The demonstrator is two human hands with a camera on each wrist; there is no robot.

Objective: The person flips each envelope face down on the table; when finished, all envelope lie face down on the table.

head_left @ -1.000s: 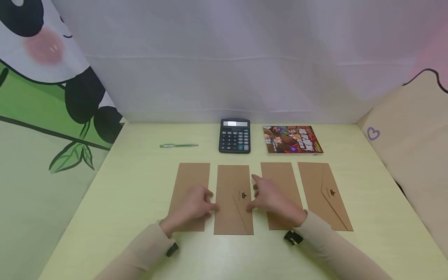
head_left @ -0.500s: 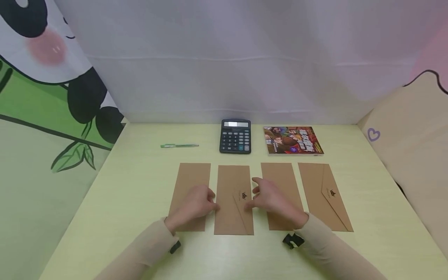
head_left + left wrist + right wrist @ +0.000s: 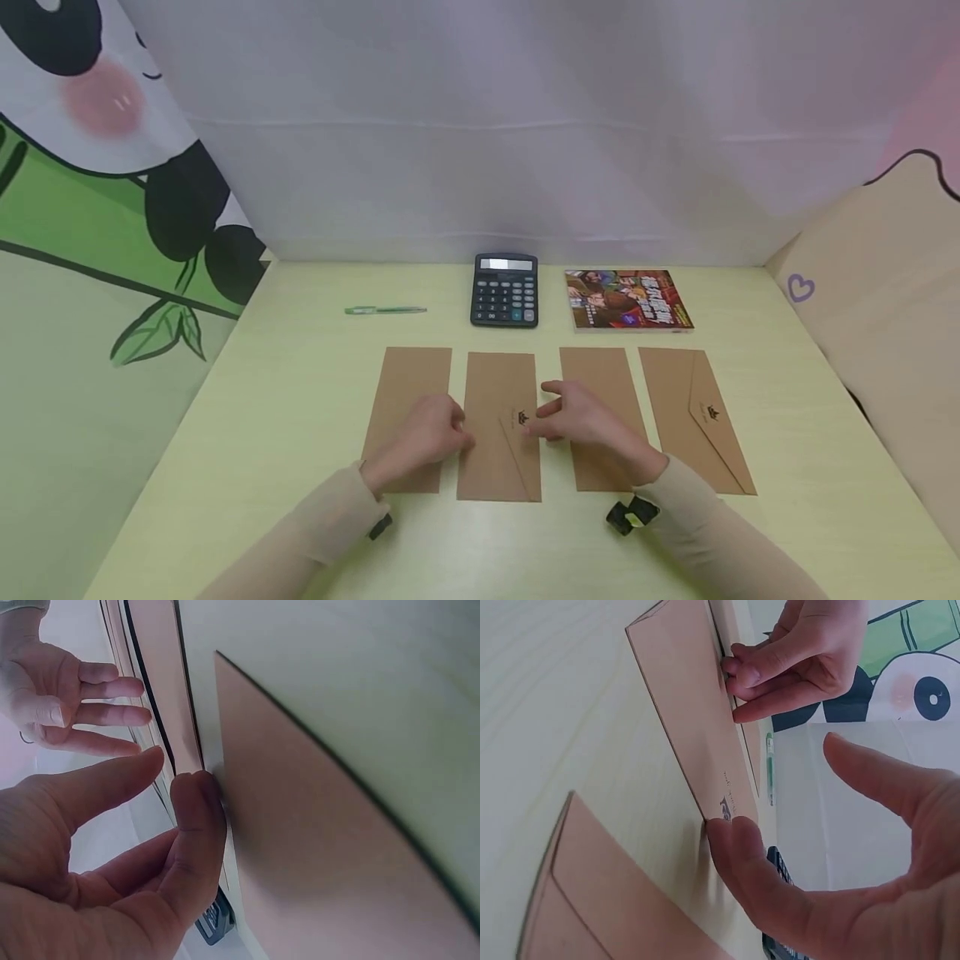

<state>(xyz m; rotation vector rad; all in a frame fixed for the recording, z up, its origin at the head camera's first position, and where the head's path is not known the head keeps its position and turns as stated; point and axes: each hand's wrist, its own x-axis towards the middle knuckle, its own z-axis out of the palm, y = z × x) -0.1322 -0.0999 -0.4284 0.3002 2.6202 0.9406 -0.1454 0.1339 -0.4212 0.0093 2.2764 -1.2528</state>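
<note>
Four brown paper envelopes stand in a row across the table. The second envelope (image 3: 495,392), with a flap line and a small crown print, lies between both hands. My left hand (image 3: 423,437) crosses the first envelope (image 3: 416,367) and pinches the second one's left edge, thumb on top. My right hand (image 3: 577,417) spreads over the third envelope (image 3: 600,362). In the right wrist view, the right fingertips (image 3: 731,829) touch the second envelope's edge by the crown, and the thumb is held away. The fourth envelope (image 3: 675,392) lies at the right, crown and flap showing.
Behind the row lie a green pen (image 3: 386,310), a black calculator (image 3: 504,292) and a colourful book (image 3: 628,302). A pale curtain (image 3: 510,167) hangs along the table's back edge. Panels printed with cartoon shapes stand at both sides.
The second envelope has shifted very slightly left. My left thumb has come a little further over its edge. The right hand's fingers have turned a little, staying by the crown.
</note>
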